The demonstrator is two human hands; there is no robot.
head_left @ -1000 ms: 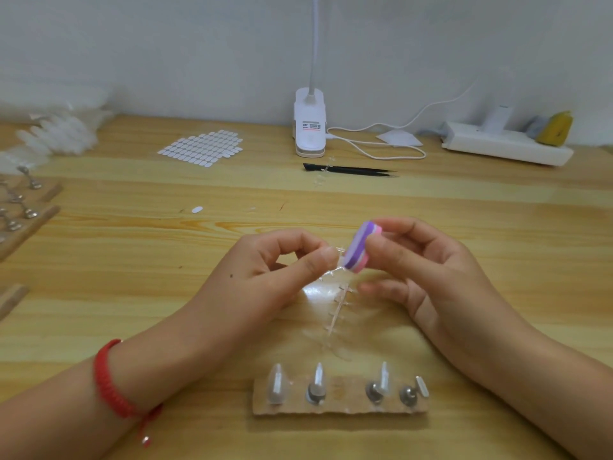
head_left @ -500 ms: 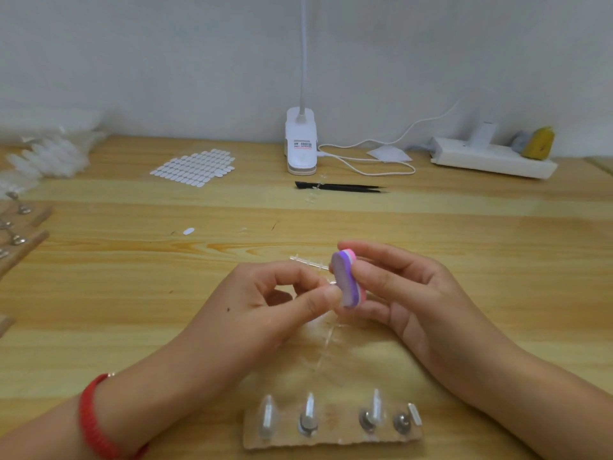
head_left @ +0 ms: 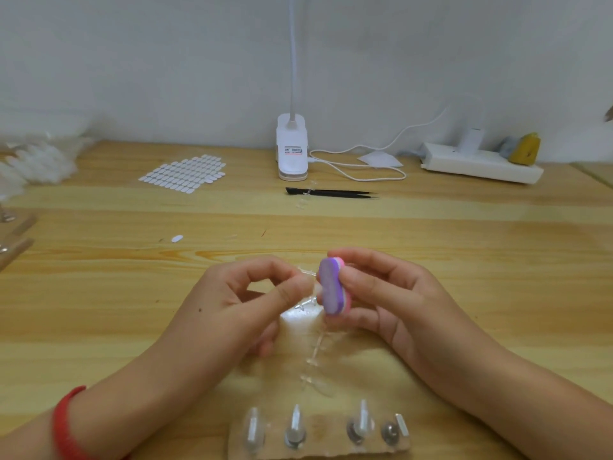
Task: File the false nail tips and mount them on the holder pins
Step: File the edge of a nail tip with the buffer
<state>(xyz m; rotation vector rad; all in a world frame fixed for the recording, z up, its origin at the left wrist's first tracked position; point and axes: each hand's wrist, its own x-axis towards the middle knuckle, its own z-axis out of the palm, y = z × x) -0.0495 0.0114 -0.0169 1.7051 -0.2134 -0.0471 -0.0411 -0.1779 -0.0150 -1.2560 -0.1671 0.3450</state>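
Nail tips: A clear strip of false nail tips (head_left: 315, 346) hangs over the middle of the table (head_left: 99, 310). Its top end is in my left hand and its lower end trails toward the holder.
File: A purple-and-pink buffer block (head_left: 331, 287) stands upright against the strip's upper end, just right of the left fingertips.
Holder: The holder (head_left: 318, 449) lies at the near edge with four pins in a row. The three on the left appear to carry clear tips; the right-most pin (head_left: 391, 431) looks bare, with a small white piece beside it.
Progress: I judge the job well along, with filing under way, one pin left to fill and several tips on the strip unmounted.
Left hand: My left hand (head_left: 252, 303) pinches the strip between thumb and forefinger, the other fingers curled beneath.
Right hand: My right hand (head_left: 391, 300) grips the block, thumb on its near face and fingers behind it.
Far side: A sheet of white adhesive tabs (head_left: 185, 172) lies far left, a clip lamp (head_left: 292, 147) stands far centre, and black tweezers (head_left: 331, 193) lie in front of it.
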